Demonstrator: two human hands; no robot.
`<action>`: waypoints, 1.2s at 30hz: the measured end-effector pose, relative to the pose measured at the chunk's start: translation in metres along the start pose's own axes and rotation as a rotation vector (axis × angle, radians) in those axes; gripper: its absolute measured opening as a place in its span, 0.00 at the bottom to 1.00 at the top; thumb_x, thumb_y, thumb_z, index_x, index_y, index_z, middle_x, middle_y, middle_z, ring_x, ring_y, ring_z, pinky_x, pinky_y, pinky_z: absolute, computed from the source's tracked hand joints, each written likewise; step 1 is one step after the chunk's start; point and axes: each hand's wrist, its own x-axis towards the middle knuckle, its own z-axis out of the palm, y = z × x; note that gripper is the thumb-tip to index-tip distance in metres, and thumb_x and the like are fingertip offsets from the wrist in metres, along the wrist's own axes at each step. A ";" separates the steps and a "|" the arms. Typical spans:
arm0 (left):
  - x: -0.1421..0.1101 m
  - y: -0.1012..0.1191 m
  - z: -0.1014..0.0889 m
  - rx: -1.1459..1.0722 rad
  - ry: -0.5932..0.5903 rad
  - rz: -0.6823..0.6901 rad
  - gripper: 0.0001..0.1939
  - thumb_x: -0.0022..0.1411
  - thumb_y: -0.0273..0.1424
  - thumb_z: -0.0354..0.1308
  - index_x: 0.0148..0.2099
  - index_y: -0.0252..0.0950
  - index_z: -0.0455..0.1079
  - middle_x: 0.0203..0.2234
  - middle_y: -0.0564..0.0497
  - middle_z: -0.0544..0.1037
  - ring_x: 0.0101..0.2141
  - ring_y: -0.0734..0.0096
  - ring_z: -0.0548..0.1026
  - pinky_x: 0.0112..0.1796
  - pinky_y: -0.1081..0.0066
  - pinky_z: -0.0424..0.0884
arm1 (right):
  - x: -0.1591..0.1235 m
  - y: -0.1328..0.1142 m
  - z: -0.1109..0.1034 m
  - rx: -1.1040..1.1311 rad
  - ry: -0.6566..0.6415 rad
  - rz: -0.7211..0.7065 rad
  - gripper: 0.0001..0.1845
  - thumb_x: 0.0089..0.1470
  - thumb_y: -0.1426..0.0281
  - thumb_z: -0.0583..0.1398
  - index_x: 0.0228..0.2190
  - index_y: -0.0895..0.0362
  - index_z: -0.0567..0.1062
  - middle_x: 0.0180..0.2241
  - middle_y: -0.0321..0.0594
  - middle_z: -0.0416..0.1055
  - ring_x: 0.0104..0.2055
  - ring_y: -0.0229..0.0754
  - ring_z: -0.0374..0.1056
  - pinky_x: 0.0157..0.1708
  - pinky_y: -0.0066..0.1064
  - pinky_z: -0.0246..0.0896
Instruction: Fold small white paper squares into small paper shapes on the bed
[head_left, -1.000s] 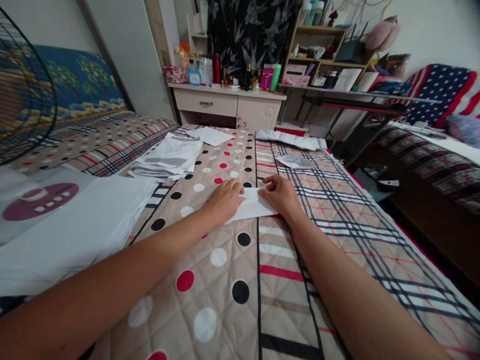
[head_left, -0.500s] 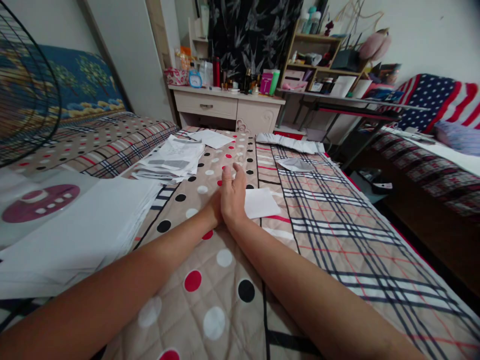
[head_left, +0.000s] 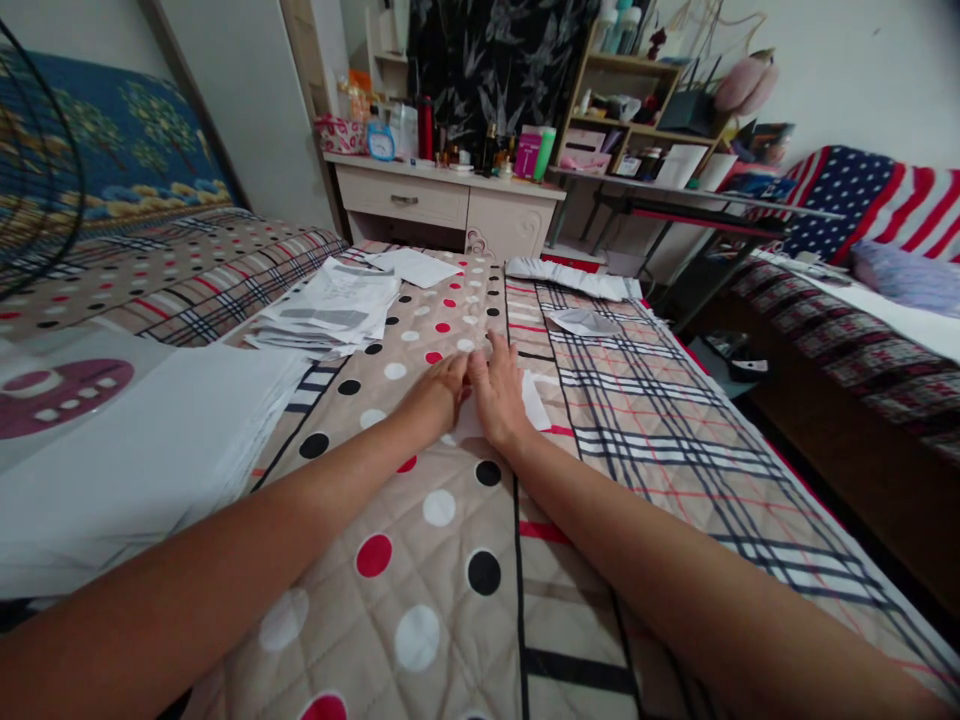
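Observation:
A folded white paper (head_left: 534, 402) lies on the quilted bed cover, mostly under my hands. My left hand (head_left: 435, 396) rests on its left part, fingers together and pressed down flat. Touching it on the right, my right hand (head_left: 496, 391) lies flat on the paper with fingers stretched out toward the far end of the bed. Only the paper's right edge and a strip between the hands show.
A thick stack of white sheets (head_left: 142, 450) sits at the left. A pile of folded papers (head_left: 330, 312) lies further back, with loose sheets (head_left: 592, 322) beyond. A dresser (head_left: 442, 205), a shelf, and a second bed (head_left: 855, 300) at the right surround the bed.
My hands were apart on the paper's ends, then met at its left with the right hand on edge. Now both lie flat on the paper, side by side.

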 end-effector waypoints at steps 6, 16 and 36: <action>-0.009 -0.003 -0.008 0.067 -0.050 0.009 0.16 0.59 0.19 0.49 0.50 0.35 0.60 0.39 0.48 0.72 0.41 0.66 0.71 0.46 0.62 0.69 | 0.001 0.042 -0.039 -0.566 0.013 -0.033 0.38 0.61 0.53 0.45 0.64 0.64 0.51 0.68 0.56 0.41 0.70 0.59 0.27 0.63 0.58 0.29; 0.011 0.091 0.014 0.270 -0.033 0.072 0.22 0.64 0.22 0.43 0.59 0.33 0.58 0.52 0.40 0.67 0.53 0.57 0.64 0.54 0.59 0.62 | -0.004 0.047 -0.046 -0.944 -0.068 -0.122 0.33 0.62 0.63 0.44 0.64 0.64 0.51 0.67 0.56 0.43 0.69 0.63 0.33 0.60 0.60 0.37; -0.023 0.018 -0.020 0.521 -0.325 -0.053 0.30 0.69 0.42 0.38 0.69 0.37 0.47 0.68 0.47 0.47 0.67 0.60 0.43 0.64 0.53 0.41 | -0.002 -0.008 -0.028 -0.724 -0.081 -0.434 0.28 0.61 0.67 0.46 0.60 0.66 0.60 0.66 0.54 0.47 0.70 0.52 0.32 0.65 0.54 0.23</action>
